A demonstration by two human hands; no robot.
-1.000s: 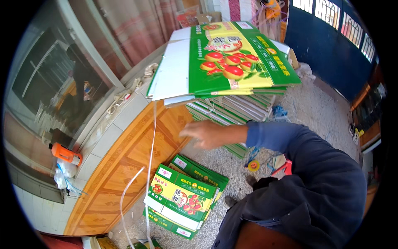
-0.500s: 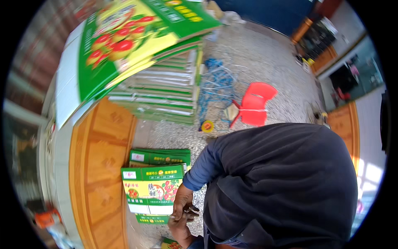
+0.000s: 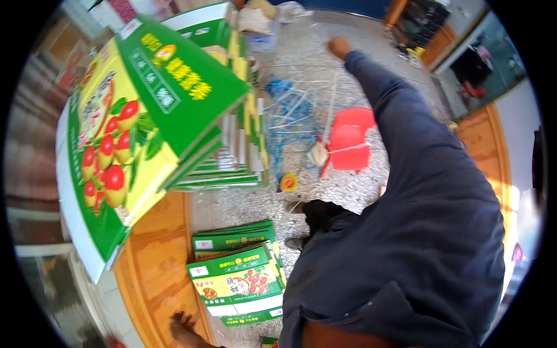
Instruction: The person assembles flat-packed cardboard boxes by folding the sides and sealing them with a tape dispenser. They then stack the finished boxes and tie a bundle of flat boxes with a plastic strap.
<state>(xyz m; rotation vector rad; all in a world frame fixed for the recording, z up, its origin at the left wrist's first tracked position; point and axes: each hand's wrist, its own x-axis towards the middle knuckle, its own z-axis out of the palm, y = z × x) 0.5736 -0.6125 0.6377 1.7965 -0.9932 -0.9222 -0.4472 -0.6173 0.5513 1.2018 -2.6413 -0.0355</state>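
My right hand (image 3: pixel 340 47) is stretched far out above the speckled floor, its fingers curled. Whatever it may hold is too small to make out; a thin pale strip (image 3: pixel 332 98) runs between that area and a red plastic chair (image 3: pixel 351 136). Low on the left, my left hand (image 3: pixel 183 326) has its fingers spread and holds nothing, in front of a wooden cabinet (image 3: pixel 156 261). Close by on the floor lies a small stack of green and yellow flat cartons (image 3: pixel 238 284) printed with red fruit. It appears apart from both hands.
A tall pile of larger flattened cartons (image 3: pixel 130 116) rises at the upper left, its top ones jutting out. Blue and white strapping (image 3: pixel 290 107) lies tangled beside it. A yellow roll of tape (image 3: pixel 288 182) sits near my shoes. A doorway (image 3: pixel 484 87) opens at the right.
My hands were together at the small carton stack's edge. My right hand has swung out to the far side, and my left has moved left to the cabinet. The view has shifted.
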